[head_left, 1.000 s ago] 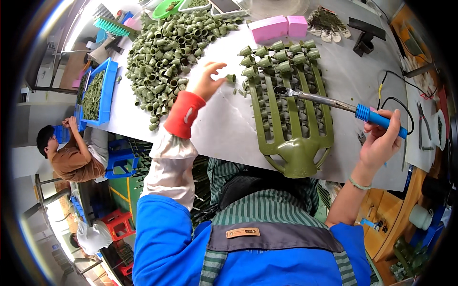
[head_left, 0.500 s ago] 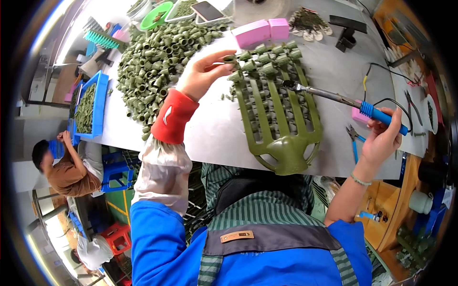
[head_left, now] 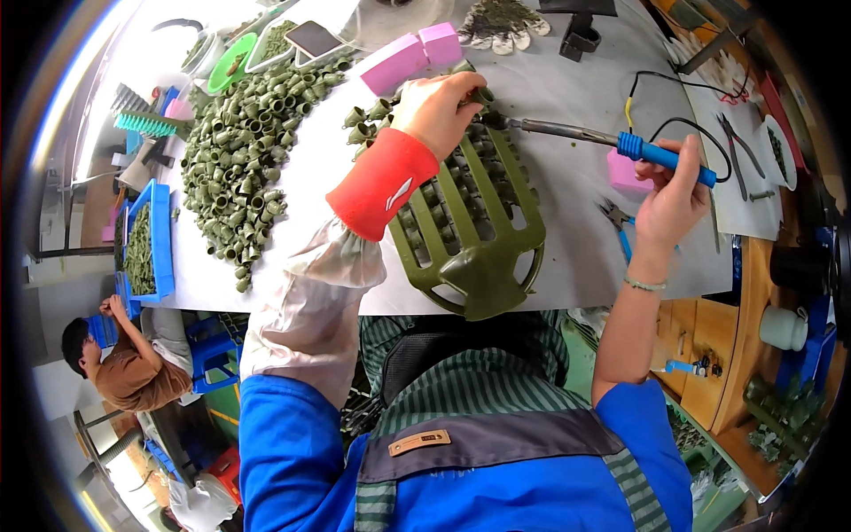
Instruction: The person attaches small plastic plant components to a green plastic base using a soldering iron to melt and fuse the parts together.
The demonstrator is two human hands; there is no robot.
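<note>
Left hand (head_left: 439, 113) was pinched nearly closed on a small green cup (head_left: 482, 95), upper centre, right hand (head_left: 671, 199) curled round the soldering iron (head_left: 667, 160), upper right, while the centre-frame slotted green rack (head_left: 487, 266) looked light, stiff, slickish, best held by its solid lower end.

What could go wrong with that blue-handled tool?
If the tool, which looks like a soldering iron, is hot, it might burn the left hand, whose fingertips are close to its tip. It might also melt the green plastic frame nearby. And its looped black cord could snag and tug it in the right hand.
</note>
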